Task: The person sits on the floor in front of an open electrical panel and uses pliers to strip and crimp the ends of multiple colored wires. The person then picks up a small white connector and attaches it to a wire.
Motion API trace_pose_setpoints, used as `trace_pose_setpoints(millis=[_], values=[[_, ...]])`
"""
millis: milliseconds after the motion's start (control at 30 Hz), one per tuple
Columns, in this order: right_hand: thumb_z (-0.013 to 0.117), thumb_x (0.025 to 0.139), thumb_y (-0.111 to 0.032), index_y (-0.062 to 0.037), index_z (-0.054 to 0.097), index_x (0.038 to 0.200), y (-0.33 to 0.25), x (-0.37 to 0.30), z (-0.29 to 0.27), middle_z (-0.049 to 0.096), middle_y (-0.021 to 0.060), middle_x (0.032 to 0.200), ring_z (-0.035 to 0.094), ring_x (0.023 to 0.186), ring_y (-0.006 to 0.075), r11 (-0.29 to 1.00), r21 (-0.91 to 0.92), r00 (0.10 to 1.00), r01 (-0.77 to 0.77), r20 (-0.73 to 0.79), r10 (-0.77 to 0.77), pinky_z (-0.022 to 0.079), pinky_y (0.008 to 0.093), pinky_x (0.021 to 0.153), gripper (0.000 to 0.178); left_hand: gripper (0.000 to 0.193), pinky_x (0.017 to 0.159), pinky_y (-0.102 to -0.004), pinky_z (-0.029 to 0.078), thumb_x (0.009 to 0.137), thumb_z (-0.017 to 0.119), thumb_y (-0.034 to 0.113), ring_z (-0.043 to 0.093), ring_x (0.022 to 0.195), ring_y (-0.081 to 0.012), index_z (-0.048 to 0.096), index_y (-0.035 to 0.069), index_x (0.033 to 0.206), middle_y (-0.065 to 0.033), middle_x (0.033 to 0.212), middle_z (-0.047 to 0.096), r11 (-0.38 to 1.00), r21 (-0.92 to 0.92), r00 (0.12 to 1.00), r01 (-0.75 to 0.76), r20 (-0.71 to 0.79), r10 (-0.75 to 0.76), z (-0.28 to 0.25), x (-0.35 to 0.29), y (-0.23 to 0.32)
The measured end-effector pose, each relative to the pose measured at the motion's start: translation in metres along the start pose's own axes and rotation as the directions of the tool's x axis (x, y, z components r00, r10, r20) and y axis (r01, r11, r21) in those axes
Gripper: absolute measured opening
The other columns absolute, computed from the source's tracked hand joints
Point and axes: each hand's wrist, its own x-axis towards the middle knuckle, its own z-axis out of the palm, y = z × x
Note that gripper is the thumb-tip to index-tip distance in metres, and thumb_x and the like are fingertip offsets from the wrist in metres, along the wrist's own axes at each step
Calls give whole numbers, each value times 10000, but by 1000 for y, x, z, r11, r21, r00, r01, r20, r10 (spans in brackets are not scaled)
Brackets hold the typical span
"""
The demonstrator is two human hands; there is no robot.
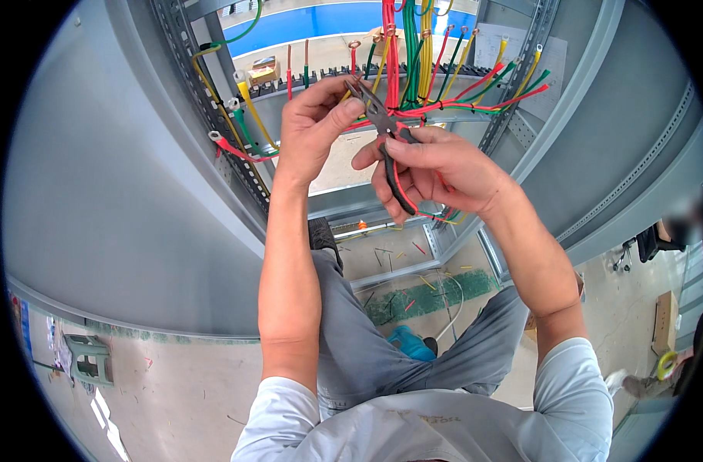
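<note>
My right hand (444,165) holds long-nose pliers (384,122) with black and red handles, its fingers around the grips. The jaws point up and left to the fingertips of my left hand (317,127). There the left thumb and forefinger are pinched together on the end of what looks like a yellow wire, with a bit of bare copper near the jaws. Just how the jaws meet the wire is too small to tell. Behind the pliers runs a thick bundle of red wires (390,54), beside green wires (410,54) and yellow wires (426,54).
Grey cabinet panels stand on the left (128,177) and right (644,131). Lugged wires (243,127) stick out along the left slotted rail (213,108). Wire scraps lie on the floor between my legs, near a teal object (410,344). A green stool (90,358) is at left.
</note>
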Motion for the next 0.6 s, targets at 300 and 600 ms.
trace_pose_setpoints(millis=[300,600], values=[[529,1054,-316,37,577,1245,-1,-6,-16,697,135,886,728,795,266,999,42,992,-30,122,25,611,442,731,404,343,906,-285,508,901,694,90,633,1021,-122,676,10,1234,-79,1154,709,963,252,995,98,-28,-95,3,2,-1],[556,1031,-260,39,638,1026,23,14,-16,650,149,772,681,673,268,996,87,977,-6,213,-12,567,402,608,310,412,1038,-335,400,1035,586,245,549,1156,-166,564,-41,1330,-91,1277,610,976,199,995,92,-57,-83,-69,-16,-23]])
